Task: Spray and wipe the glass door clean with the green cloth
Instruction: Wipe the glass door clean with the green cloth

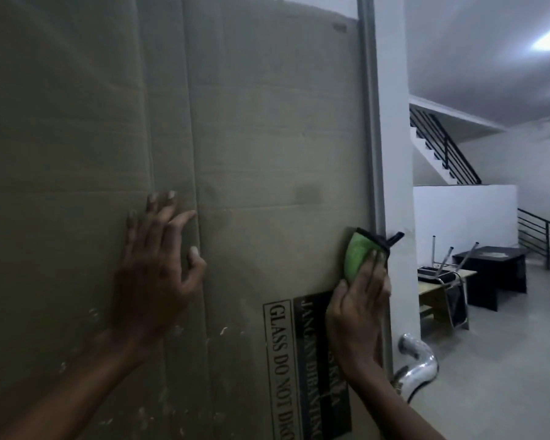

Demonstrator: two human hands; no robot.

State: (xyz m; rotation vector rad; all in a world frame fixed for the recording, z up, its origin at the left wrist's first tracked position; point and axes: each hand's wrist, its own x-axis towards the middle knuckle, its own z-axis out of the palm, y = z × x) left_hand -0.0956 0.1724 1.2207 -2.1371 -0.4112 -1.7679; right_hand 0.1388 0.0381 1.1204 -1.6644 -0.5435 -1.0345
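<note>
- The tall glass door (251, 138) fills the left and centre of the view, with brown cardboard sheeting showing behind the pane and pale specks scattered low at about 7 o'clock.
- The left hand (153, 271) lies flat against the glass with fingers spread wide, holding nothing.
- The right hand (356, 312) presses the folded green cloth with a dark edge (358, 254) to the glass at roughly 4 o'clock, fingers closed over its lower part, right beside the grey door frame (370, 122).
- A printed black-and-white "GLASS DO NOT DROP"-type label (281, 366) sits just below that hand; its last letters are cut off.
- A curved chrome door handle (421, 363) juts out at 5 o'clock.
- Beyond the door edge, at 3 o'clock, stand a dark tabletop (489, 254) and a black-railed staircase (442, 147).
</note>
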